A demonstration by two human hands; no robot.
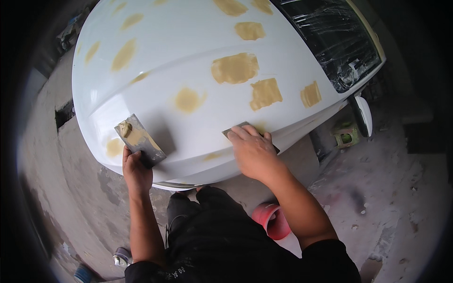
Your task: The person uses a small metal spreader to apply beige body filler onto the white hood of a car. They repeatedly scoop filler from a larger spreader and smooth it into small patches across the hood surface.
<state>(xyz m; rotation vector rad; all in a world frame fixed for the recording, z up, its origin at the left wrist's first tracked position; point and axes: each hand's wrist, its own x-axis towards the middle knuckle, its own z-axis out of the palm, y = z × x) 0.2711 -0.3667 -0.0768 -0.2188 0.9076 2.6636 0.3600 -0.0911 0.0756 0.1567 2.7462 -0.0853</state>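
My left hand (138, 173) grips a flat grey plate (153, 152) by its lower edge, above the front corner of a white car hood (159, 131). A lump of tan body filler (125, 128) sits at the plate's far end, with more smeared along it. Farther right, my right hand (253, 150) presses down a thin, dark spreader (244, 124), its fingers covering most of the blade. A tan smear (261, 126) shows just beyond these fingers. Several tan filler patches (235, 68) dot the hood, some squarish and some rounded.
Plastic film covers the dark windshield (339, 42). A side mirror (364, 115) juts out at the right, near a greenish block (345, 136) on the concrete floor. Beside my legs lies a red bucket-like container (272, 221). A can (122, 257) and a blue container (82, 273) stand lower left.
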